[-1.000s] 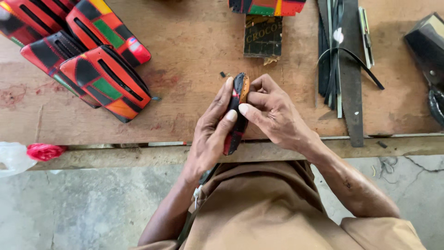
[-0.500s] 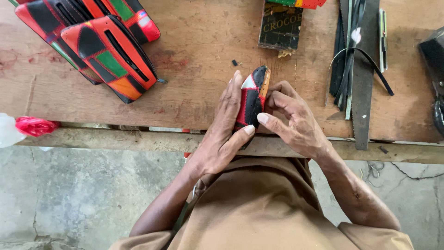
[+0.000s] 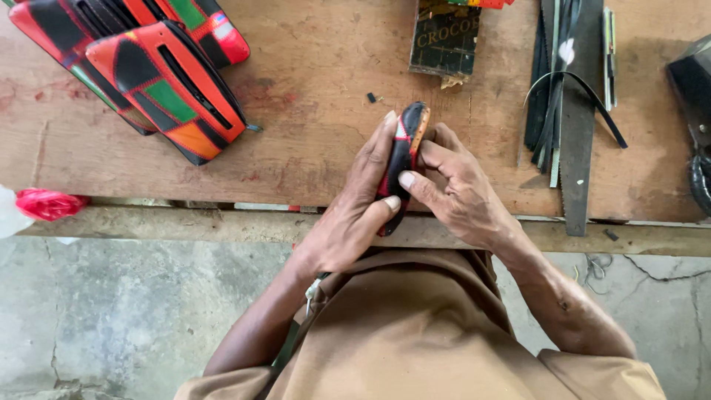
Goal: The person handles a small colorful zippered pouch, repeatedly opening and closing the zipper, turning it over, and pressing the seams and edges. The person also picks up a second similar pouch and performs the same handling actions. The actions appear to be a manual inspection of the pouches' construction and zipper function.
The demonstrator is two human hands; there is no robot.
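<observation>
Wooden worktop as landmark. Patchwork pouches at its far left. Saw blade at far right. Your left hand and right hand at near edge, fingers closed around small red-black patchwork piece, held edge-up between thumbs.

Both hands brought together, palms facing, above the lap

The left hand is held upright with fingers extended and thumb pressed inward; the right hand is curled opposite it, thumb set against the left thumb. Both forearms are angled inward from the elbows, bare.
</observation>
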